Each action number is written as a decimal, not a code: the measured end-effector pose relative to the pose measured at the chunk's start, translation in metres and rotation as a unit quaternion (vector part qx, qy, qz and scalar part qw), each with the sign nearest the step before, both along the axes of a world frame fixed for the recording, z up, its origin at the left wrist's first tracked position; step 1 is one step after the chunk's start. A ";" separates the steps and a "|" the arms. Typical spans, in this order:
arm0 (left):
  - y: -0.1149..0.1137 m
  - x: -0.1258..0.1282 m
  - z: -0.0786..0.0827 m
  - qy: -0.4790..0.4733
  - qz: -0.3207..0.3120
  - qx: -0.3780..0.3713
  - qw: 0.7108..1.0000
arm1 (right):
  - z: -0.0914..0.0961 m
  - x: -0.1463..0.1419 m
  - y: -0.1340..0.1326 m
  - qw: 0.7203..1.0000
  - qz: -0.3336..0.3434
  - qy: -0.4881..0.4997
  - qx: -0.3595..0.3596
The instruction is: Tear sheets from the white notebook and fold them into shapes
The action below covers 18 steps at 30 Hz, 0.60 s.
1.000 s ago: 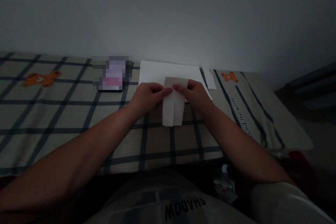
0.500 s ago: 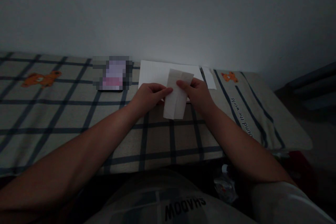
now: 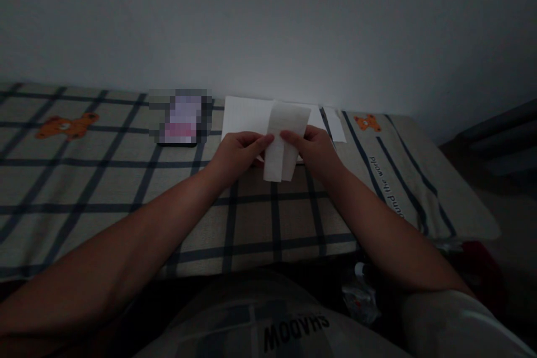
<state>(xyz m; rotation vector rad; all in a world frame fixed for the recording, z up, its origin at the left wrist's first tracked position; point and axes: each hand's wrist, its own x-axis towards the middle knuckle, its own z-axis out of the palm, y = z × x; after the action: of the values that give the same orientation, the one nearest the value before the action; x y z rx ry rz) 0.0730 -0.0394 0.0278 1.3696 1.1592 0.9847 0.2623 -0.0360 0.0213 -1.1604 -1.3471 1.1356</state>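
Note:
A folded strip of white paper (image 3: 282,154) is held up in front of me, above the table's near half. My left hand (image 3: 241,152) pinches its left edge between thumb and fingers. On the other side, my right hand (image 3: 314,148) grips the right edge, its thumb pressed on the paper's face. A crease runs lengthwise down the strip, with one layer overlapping another at the lower end. Behind the hands lies a sheet of lined white paper (image 3: 245,114), partly covered by the strip and my fingers. My fingertips behind the strip are hidden.
A phone (image 3: 182,117) with a blurred screen lies to the left. A smaller piece of white paper (image 3: 334,126) lies right of the sheet. The checked tablecloth (image 3: 126,184) meets a wall (image 3: 268,28). A clear plastic bottle (image 3: 361,293) is below the near edge.
The strip has tilted and risen slightly, and its left part now folds over further at the lower end. Both thumbs have moved closer together. The phone and sheets stay put.

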 end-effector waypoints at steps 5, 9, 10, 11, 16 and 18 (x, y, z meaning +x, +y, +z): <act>-0.001 0.000 0.001 0.004 0.000 -0.004 1.000 | -0.003 0.001 0.003 1.000 -0.011 0.020 -0.002; -0.002 -0.001 0.002 0.021 0.023 0.021 0.999 | -0.004 -0.001 0.002 0.998 0.012 0.056 -0.029; -0.003 -0.001 0.002 0.027 0.028 0.031 0.999 | -0.004 -0.001 0.002 0.997 0.025 0.062 -0.038; -0.003 -0.002 0.002 0.032 0.032 0.041 0.998 | -0.004 -0.001 0.001 0.996 0.037 0.064 -0.044; -0.004 -0.001 0.003 0.033 0.032 0.041 0.998 | -0.003 -0.001 0.000 0.998 0.031 0.033 -0.035; -0.003 0.000 0.002 0.031 0.019 0.032 0.999 | -0.004 0.000 0.001 0.999 0.014 0.037 -0.020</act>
<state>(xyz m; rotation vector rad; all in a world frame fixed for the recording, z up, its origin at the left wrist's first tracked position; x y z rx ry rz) 0.0726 -0.0425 0.0303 1.4424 1.2124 1.0206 0.2624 -0.0348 0.0177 -1.1214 -1.2924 1.2188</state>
